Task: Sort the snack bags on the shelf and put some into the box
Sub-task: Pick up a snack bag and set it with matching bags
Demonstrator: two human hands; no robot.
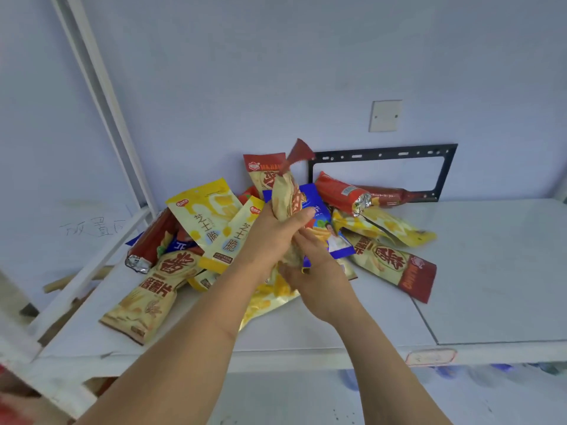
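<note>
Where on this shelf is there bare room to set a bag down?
The shelf's right side is bare, from the red-ended chip bag to the right edge. A strip along the front edge is free too. The left-centre is crowded with the bag pile, where both hands work.

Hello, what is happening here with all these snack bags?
A person is sorting a pile of snack bags on a white shelf. The left hand grips a cream and red bag and holds it upright above the pile. The right hand holds the lower end of that bag, beside a blue bag. Yellow bags and red ones lie around. No box is in view.
</note>
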